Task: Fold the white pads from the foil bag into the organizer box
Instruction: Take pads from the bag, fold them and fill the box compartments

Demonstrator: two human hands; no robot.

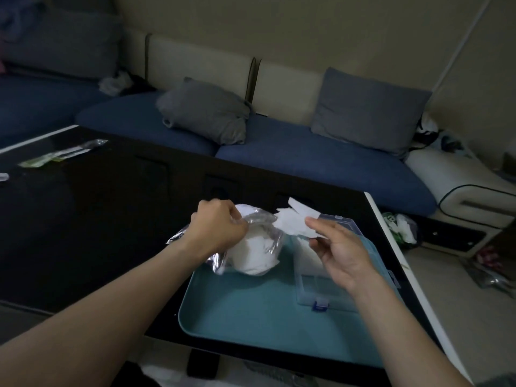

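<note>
Left hand (220, 223) is clamped on the rim of the foil bag (223, 259), fingers curled round the mouth edge, prob. to keep it propped open and steady so the other hand can pull from it. Bag sits at the far-left corner of the teal tray (237, 311), partly hanging over onto the black table (97, 219). Crinkly, shiny silver foil, w/ a clear-looking window or inner film; a fat white stack of pads (251, 255) shows through and bulges it out.

Right hand (337, 247) now, up over the box: thumb and fingertips pinch one white pad (293, 223) by its near edge, other fingers loosely spread. Pad is thin, soft, limp, looks fibrous like cotton or nonwoven; edges look ragged or doubled over, so maybe more than one sheet, can't tell. It's held in the air just right of the bag mouth, clear of the bag, not yet folded flat.

Organizer box (329, 277) lies on the right part of the tray, directly under the right hand: clear hard plastic, rectangular, blue latch (320, 305) at the near end, lid (343, 222) swung open toward the far side. Something white inside its far end, likely pads already in, but the hand hides much of it.

My read: mid-cycle, pad just out, fold comes next, then drop into the box. Tray keeps everything close; short trip bag to box.

Beyond the table: blue sofa (307, 155) w/ grey cushions (368, 110), a plastic wrapper (64, 153) far left on the table.
</note>
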